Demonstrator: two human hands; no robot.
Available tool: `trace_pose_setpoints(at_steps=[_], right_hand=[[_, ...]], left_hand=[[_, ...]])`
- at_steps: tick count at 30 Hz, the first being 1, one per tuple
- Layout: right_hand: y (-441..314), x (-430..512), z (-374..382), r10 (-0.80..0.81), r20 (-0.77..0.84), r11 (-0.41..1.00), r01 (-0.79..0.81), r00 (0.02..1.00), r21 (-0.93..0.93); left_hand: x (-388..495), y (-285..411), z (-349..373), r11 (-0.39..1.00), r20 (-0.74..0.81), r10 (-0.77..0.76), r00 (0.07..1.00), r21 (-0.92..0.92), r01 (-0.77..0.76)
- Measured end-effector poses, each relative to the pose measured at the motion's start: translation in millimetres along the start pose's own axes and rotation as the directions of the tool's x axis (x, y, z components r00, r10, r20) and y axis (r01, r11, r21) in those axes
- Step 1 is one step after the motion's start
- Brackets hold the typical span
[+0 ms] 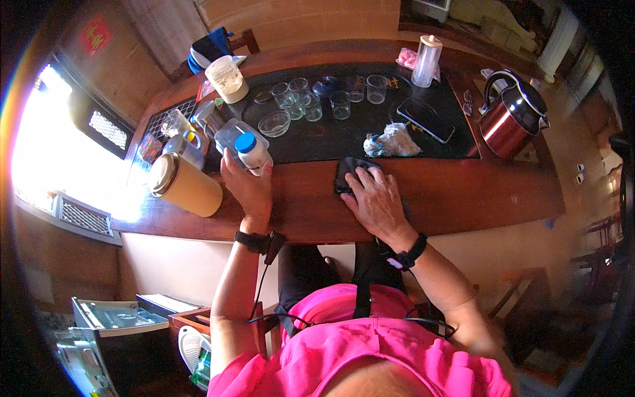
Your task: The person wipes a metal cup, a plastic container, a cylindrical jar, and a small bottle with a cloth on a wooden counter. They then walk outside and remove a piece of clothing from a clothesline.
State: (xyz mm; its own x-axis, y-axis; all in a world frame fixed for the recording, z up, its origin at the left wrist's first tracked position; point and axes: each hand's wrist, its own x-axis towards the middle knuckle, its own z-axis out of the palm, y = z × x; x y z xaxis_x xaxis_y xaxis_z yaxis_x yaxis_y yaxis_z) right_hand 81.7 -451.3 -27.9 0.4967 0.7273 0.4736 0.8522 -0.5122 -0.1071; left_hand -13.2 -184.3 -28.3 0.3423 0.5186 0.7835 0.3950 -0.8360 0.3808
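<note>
My left hand (248, 188) is around a white plastic bottle (256, 158) with a blue cap, fingers on its left side and thumb on its right. Right behind the bottle is a clear plastic container (229, 130), partly hidden by it. My right hand (374, 198) lies palm down on a folded black cloth (346, 171), holding it against the wood near the mat's front edge. A tan canister (191, 186) with a brown lid stands left of my left hand. Beyond my right hand lies a crumpled white plastic bag (392, 141).
The wooden table (302, 208) carries a black mat (317, 139) with several glass cups (341, 106), a glass dish (274, 124) and a phone (425, 120). A tub of powder (226, 79) stands back left. A red electric kettle (511, 119) and eyeglasses (467, 102) are at the right.
</note>
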Motion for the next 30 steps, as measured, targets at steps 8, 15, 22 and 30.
trace_pose_setpoints(at_steps=[8,15,22,30], right_hand=[[2,1,4,-0.011,0.066,1.000,0.009,0.998,0.022],[21,20,11,-0.042,0.143,0.998,0.034,0.989,0.057],[56,54,29,-0.046,0.218,0.998,0.037,0.975,0.043],[86,93,51,0.082,0.293,0.997,-0.082,0.952,-0.014]], left_hand=[[-19,58,18,0.897,0.477,0.363,0.801,-0.412,-0.160],[-53,64,35,0.926,0.703,0.374,0.604,-0.314,-0.208],[-20,68,24,0.921,0.782,0.383,0.491,-0.368,-0.131],[24,92,81,0.876,0.670,0.482,0.565,-0.378,-0.298]])
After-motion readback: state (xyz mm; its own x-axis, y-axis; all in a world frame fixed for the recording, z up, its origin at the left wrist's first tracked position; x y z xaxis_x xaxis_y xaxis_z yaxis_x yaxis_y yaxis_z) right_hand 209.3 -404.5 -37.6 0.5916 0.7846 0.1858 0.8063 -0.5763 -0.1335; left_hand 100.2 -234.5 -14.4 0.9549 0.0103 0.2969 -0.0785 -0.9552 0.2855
